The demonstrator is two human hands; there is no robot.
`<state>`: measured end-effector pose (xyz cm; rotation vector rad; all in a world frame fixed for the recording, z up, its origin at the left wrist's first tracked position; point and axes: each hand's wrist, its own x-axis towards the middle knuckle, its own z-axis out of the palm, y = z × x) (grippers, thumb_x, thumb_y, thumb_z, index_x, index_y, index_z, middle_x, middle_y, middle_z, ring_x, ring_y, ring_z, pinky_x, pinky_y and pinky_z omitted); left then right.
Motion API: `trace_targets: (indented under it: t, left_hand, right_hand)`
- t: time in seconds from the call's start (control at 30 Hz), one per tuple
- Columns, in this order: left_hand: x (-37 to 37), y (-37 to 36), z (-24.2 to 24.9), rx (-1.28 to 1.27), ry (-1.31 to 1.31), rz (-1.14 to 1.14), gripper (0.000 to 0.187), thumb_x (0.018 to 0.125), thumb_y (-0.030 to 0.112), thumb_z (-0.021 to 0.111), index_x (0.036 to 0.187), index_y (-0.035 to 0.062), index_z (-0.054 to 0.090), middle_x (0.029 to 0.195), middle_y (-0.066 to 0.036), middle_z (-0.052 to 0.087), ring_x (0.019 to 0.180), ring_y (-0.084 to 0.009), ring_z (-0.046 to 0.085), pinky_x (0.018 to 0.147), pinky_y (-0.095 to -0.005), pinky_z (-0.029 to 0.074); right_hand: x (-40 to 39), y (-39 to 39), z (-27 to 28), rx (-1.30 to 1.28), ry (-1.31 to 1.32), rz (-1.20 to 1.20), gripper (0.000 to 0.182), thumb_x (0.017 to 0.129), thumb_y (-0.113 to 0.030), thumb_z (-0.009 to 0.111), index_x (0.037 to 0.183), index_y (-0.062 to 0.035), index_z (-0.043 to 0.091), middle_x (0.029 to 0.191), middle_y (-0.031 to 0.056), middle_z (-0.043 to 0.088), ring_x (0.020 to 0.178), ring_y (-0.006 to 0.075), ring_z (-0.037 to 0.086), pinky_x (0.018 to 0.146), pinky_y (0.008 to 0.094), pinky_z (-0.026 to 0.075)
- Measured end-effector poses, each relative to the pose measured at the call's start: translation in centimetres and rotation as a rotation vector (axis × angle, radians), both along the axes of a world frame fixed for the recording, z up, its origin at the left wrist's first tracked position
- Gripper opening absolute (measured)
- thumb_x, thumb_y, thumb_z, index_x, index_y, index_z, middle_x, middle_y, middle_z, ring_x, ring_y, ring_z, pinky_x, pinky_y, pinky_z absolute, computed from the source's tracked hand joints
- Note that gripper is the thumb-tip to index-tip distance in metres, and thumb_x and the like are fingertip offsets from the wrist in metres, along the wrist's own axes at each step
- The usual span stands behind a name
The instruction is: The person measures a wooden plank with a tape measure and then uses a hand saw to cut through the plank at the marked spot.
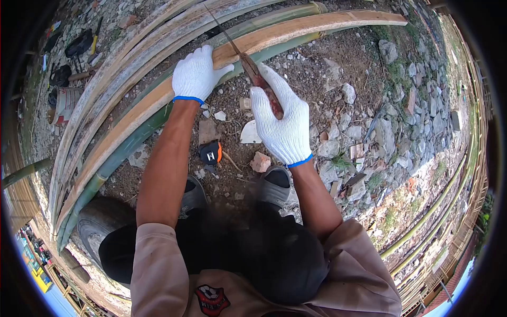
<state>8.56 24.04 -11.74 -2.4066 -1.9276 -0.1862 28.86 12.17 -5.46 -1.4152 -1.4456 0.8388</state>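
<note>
A long wooden plank [311, 25] lies across bamboo poles [113, 161] in front of me. My left hand [194, 75], in a white knitted glove, presses down on the plank, its fingers bent over the far side and its thumb pointing right. In my gloved right hand [282, 119] is the worn wooden handle of a handsaw [252, 71]. The saw's thin dark blade appears nearly edge-on and crosses the plank just right of my left hand. Its teeth cannot be made out.
An orange-and-black tape measure [210, 152] lies on the dirt between my feet and the plank. Weathered strips [100, 103] curve along the left. Broken stones [388, 134] cover the ground at right. A bucket [66, 104] stands far left, and a tyre [97, 222] sits by my left leg.
</note>
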Motion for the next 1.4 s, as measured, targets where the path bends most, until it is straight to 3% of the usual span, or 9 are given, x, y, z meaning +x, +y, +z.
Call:
trace_targets:
  t: [0.17, 0.23, 0.3, 0.5, 0.63, 0.7, 0.97, 1.17, 1.4]
  left_hand:
    - [0.0, -0.1, -0.1, 0.021, -0.007, -0.008, 0.067, 0.084, 0.065, 0.075, 0.108, 0.0033, 0.066, 0.094, -0.017, 0.072, 0.088, -0.0331, 0.073, 0.078, -0.0455, 0.058]
    - [0.2, -0.2, 0.5, -0.103, -0.005, 0.033, 0.069, 0.085, 0.063, 0.075, 0.120, 0.0036, 0.064, 0.105, -0.019, 0.072, 0.097, -0.0366, 0.072, 0.083, -0.0487, 0.057]
    - [0.7, -0.8, 0.5, -0.055, -0.041, 0.049, 0.070, 0.085, 0.062, 0.075, 0.119, 0.0027, 0.064, 0.103, -0.018, 0.072, 0.097, -0.0367, 0.072, 0.083, -0.0485, 0.057]
    - [0.6, -1.0, 0.3, 0.087, 0.013, -0.003, 0.067, 0.080, 0.064, 0.079, 0.108, 0.0045, 0.067, 0.090, -0.014, 0.070, 0.088, -0.0307, 0.072, 0.076, -0.0431, 0.056]
    - [0.3, -0.3, 0.5, -0.094, -0.004, 0.029, 0.070, 0.083, 0.064, 0.076, 0.117, 0.0037, 0.065, 0.101, -0.017, 0.071, 0.093, -0.0345, 0.072, 0.080, -0.0465, 0.057]
    - [0.3, -0.5, 0.0, -0.041, -0.012, 0.018, 0.070, 0.083, 0.063, 0.077, 0.119, 0.0044, 0.064, 0.102, -0.017, 0.071, 0.093, -0.0344, 0.072, 0.080, -0.0472, 0.057]
    - [0.5, -1.4, -0.2, 0.080, -0.003, -0.019, 0.066, 0.078, 0.064, 0.079, 0.107, 0.0055, 0.067, 0.091, -0.014, 0.069, 0.089, -0.0303, 0.071, 0.076, -0.0439, 0.055]
    - [0.8, -1.3, 0.1, -0.010, -0.016, 0.044, 0.068, 0.082, 0.061, 0.079, 0.119, 0.0048, 0.065, 0.101, -0.016, 0.071, 0.095, -0.0339, 0.071, 0.079, -0.0465, 0.056]
    - [0.9, -1.5, 0.4, 0.087, -0.017, -0.001, 0.062, 0.079, 0.060, 0.082, 0.107, 0.0056, 0.067, 0.093, -0.014, 0.071, 0.091, -0.0313, 0.071, 0.076, -0.0443, 0.054]
  right_hand:
    - [2.6, -6.6, 2.0, -0.206, 0.041, -0.010, 0.050, 0.098, -0.011, 0.069, 0.146, -0.0005, 0.057, 0.114, 0.0197, 0.078, 0.086, 0.0206, 0.077, 0.076, 0.0296, 0.059]
    - [3.4, -8.1, 2.5, 0.046, -0.094, 0.030, 0.052, 0.099, -0.010, 0.067, 0.148, 0.0004, 0.055, 0.118, 0.0196, 0.077, 0.089, 0.0167, 0.077, 0.078, 0.0285, 0.059]
    - [2.9, -7.5, 2.4, -0.164, -0.054, -0.005, 0.052, 0.097, -0.010, 0.069, 0.147, 0.0000, 0.056, 0.105, 0.0179, 0.079, 0.078, 0.0184, 0.077, 0.071, 0.0307, 0.060]
    - [-1.3, 1.3, 0.1, -0.043, 0.039, -0.018, 0.045, 0.097, -0.015, 0.069, 0.139, -0.0024, 0.061, 0.090, 0.0193, 0.075, 0.070, 0.0290, 0.075, 0.066, 0.0354, 0.058]
    - [2.8, -7.1, 2.3, -0.243, -0.003, 0.014, 0.053, 0.097, -0.012, 0.069, 0.148, -0.0014, 0.055, 0.111, 0.0202, 0.078, 0.088, 0.0197, 0.079, 0.077, 0.0318, 0.061]
    - [3.5, -8.8, 1.8, -0.053, -0.108, 0.016, 0.053, 0.097, -0.012, 0.068, 0.148, -0.0011, 0.055, 0.116, 0.0208, 0.077, 0.091, 0.0179, 0.078, 0.079, 0.0318, 0.061]
    - [-1.1, 1.2, 0.6, -0.047, 0.019, 0.006, 0.047, 0.097, -0.014, 0.069, 0.142, -0.0027, 0.060, 0.101, 0.0208, 0.077, 0.074, 0.0254, 0.076, 0.066, 0.0352, 0.058]
    - [2.9, -7.7, 2.1, -0.111, -0.069, 0.008, 0.050, 0.099, -0.012, 0.067, 0.146, 0.0017, 0.056, 0.107, 0.0207, 0.078, 0.098, 0.0226, 0.078, 0.082, 0.0314, 0.060]
    - [-1.7, 2.9, -0.4, -0.021, 0.088, -0.017, 0.045, 0.100, -0.021, 0.069, 0.137, 0.0020, 0.062, 0.098, 0.0205, 0.076, 0.067, 0.0163, 0.068, 0.066, 0.0321, 0.056]
